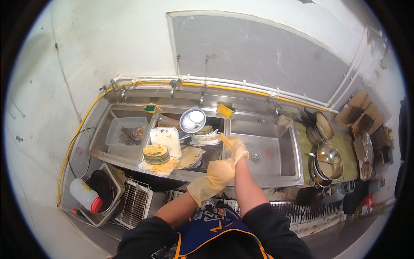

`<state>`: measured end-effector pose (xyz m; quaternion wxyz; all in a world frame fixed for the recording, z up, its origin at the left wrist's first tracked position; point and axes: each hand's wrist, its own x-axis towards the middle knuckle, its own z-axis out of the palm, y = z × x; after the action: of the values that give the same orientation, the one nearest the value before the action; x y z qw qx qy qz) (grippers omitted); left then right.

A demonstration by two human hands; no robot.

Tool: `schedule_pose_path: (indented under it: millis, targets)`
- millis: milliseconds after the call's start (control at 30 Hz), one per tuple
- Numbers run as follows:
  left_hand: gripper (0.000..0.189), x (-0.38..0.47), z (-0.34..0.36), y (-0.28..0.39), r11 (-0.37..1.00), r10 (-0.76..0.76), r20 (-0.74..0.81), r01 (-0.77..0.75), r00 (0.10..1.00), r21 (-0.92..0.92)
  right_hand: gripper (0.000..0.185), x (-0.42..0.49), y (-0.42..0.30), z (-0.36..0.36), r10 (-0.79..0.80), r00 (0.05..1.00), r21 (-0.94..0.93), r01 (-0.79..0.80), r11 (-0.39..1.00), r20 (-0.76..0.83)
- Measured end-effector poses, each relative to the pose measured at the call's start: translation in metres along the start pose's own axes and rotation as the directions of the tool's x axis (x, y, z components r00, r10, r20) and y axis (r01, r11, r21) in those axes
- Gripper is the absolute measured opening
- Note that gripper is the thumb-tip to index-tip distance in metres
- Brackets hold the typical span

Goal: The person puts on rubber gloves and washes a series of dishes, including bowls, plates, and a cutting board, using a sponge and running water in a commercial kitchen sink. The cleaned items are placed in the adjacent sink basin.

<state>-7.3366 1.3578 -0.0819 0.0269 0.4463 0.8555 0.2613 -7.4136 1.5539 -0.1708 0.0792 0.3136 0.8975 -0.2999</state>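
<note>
My left hand [220, 173], in a pale yellow rubber glove, grips the cuff of the matching rubber glove at my right wrist. My right hand [235, 147] holds nothing; one gloved finger points up and left, beside a white spoon [212, 133]. Both hands are over the sink's front part, near the divider between the middle and right basins. Left of them, a stack of small soiled plates [156, 154] stands on a food-stained rectangular dish [161, 166]. A blue-rimmed bowl [184, 130] holds white cups [196, 117]. Stained fan-shaped plates [190, 157] lie nearby.
The right basin [258, 139] has a drain [255, 157]. A yellow sponge [224, 110] lies on the back ledge below a tap [202, 95]. In the left basin sits a clear plastic tub [121, 124] with cutlery. Metal pots [330, 160] stand right; a white jug [84, 196] is lower left.
</note>
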Motion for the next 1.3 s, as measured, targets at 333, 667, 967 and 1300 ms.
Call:
schedule_pose_path:
  millis: [333, 667, 967, 1300]
  targets:
    - [0.030, 0.004, 0.000, 0.002, 0.955, 0.099, 0.005, -0.096, 0.995, 0.282, 0.061, 0.013, -0.003, 0.043, -0.272, 0.960, 0.148, 0.260, 0.954, 0.064]
    - [0.033, 0.017, -0.043, 0.028, 0.992, -0.118, 0.052, 0.120, 0.992, -0.037, 0.035, 0.025, -0.030, 0.020, -0.518, 0.809, -0.466, 0.584, 0.664, 0.277]
    - [0.028, 0.041, -0.014, -0.017, 0.541, -0.556, 0.073, 0.427, 0.828, -0.725, 0.051, 0.032, -0.071, -0.010, -0.211, 0.977, 0.183, 0.210, 0.960, -0.013]
    - [0.014, 0.017, -0.003, -0.029, 0.905, -0.270, -0.227, 0.166, 0.936, -0.393, 0.069, 0.048, -0.032, 0.066, -0.241, 0.970, 0.347, 0.239, 0.907, -0.040]
